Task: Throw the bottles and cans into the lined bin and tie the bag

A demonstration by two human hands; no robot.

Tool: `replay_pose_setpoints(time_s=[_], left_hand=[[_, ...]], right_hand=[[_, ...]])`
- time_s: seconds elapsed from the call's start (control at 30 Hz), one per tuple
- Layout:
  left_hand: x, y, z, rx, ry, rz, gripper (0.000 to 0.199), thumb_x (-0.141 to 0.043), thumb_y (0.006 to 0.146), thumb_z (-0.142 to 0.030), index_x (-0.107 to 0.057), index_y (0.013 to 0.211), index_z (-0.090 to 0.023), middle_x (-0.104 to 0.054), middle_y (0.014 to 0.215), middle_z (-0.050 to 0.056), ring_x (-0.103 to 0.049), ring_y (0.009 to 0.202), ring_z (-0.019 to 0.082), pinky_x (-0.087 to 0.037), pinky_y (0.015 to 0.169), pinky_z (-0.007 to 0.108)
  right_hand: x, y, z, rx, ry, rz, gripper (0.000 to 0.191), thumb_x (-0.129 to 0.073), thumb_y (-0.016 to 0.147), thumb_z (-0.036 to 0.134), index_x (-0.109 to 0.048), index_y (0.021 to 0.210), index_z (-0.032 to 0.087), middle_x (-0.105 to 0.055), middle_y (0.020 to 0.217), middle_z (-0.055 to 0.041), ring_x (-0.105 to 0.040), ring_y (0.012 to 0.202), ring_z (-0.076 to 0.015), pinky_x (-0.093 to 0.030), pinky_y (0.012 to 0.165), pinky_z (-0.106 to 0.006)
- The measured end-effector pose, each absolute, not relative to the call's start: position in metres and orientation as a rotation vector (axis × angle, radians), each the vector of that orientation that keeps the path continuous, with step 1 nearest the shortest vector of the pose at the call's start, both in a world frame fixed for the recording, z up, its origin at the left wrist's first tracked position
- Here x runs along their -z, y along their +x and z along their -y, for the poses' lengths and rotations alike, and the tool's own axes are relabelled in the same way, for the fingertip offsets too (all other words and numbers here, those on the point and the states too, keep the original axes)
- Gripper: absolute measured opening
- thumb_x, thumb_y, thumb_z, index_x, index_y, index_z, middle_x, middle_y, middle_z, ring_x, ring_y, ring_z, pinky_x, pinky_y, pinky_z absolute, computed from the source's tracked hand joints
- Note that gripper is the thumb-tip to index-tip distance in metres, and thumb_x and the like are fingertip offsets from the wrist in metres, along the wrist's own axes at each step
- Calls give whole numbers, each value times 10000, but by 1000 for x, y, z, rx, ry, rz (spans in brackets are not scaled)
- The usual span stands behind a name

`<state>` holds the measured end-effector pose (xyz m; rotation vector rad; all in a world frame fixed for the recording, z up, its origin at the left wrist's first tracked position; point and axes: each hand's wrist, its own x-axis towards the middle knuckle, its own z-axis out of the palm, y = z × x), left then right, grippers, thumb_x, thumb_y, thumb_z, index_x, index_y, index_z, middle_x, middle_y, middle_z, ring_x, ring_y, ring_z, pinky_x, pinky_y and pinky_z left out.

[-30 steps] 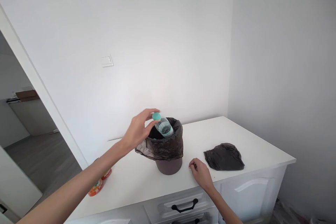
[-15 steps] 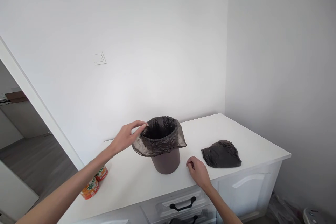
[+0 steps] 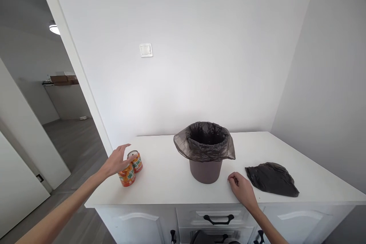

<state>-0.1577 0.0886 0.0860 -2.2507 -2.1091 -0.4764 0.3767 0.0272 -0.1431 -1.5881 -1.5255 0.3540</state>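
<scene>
My left hand [image 3: 117, 160] hovers over two orange cans at the left of the white cabinet top, thumb and fingers spread. The nearer can [image 3: 127, 176] is partly hidden by it; the farther can [image 3: 137, 163] stands just behind. Whether the hand touches either can, I cannot tell. A dark purple-brown trash bin [image 3: 206, 171] stands mid-counter, with a thin black trash bag [image 3: 204, 152] folded over its rim. To the right of the bin, my right hand [image 3: 241, 188] rests curled on the countertop, its fingers closed and their inside hidden. Beyond it lies a crumpled black bag [image 3: 273, 179].
The white countertop [image 3: 162, 187] runs along a wall with a light switch [image 3: 146, 50]. Below its front edge are doors and drawers with black handles [image 3: 219, 220]. On the left is a doorway into another room.
My left hand has let go of the bag at the bin's rim and moved left to the cans, fingers spreading. The view has turned left. My right hand stays curled beside the bin.
</scene>
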Motion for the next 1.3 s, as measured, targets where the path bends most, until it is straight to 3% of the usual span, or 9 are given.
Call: replay_pose_setpoints(time_s=[0.17,0.33,0.43,0.53,0.7,1.03,1.3], left_hand=[[-49,-166,-92,425,-2266,2174,1129,-526,790,-796,-232,1613,-82,-361,1636,249,-442,1455,395,-449,1107,482],[-34,-158,-101,406,-2208,2150,1090,-491,806,-827,-244,1634,-163,-187,1715,212,-369,1500,427,-400,1135,538],[-33,-154,-104,316,-2231,2121,967,-419,859,-798,-326,1607,-193,-299,1685,184,-449,1447,417,-451,1076,524],[-36,-150,-104,243,-2255,2149,831,-343,918,-722,-357,1582,-222,-430,1610,161,-626,1252,382,-540,895,471],[-39,-138,-105,166,-2259,2132,645,-263,977,-609,-413,1510,-277,-518,1522,126,-710,1020,330,-514,679,403],[-37,-87,-99,209,-2400,1897,520,-314,992,-578,-483,1411,-319,-618,1357,95,-709,751,238,-416,605,336],[-39,-82,-95,334,-2379,1867,545,-316,1007,-584,-427,1454,-292,-588,1416,112,-731,844,251,-476,657,356]], right_hand=[[144,373,-26,-313,-1625,1547,248,-427,909,363,-612,803,236,-696,783,-44,-612,686,-210,-416,677,-305],[146,372,-28,-292,-1638,1564,243,-417,914,363,-592,805,236,-678,760,-43,-598,671,-209,-406,676,-308],[147,372,-29,-283,-1644,1568,242,-417,918,366,-587,802,238,-671,755,-39,-588,664,-206,-400,674,-307],[147,372,-30,-271,-1649,1569,237,-419,917,361,-584,797,241,-672,761,-33,-592,671,-205,-399,678,-305],[148,373,-32,-247,-1650,1561,230,-419,925,353,-574,794,246,-668,759,-23,-587,665,-202,-398,670,-303],[146,375,-33,-264,-1619,1543,226,-413,940,345,-542,783,247,-660,774,-25,-590,669,-200,-396,660,-300],[142,377,-33,-253,-1593,1528,228,-413,946,322,-553,784,244,-669,799,-29,-585,679,-193,-384,644,-294]])
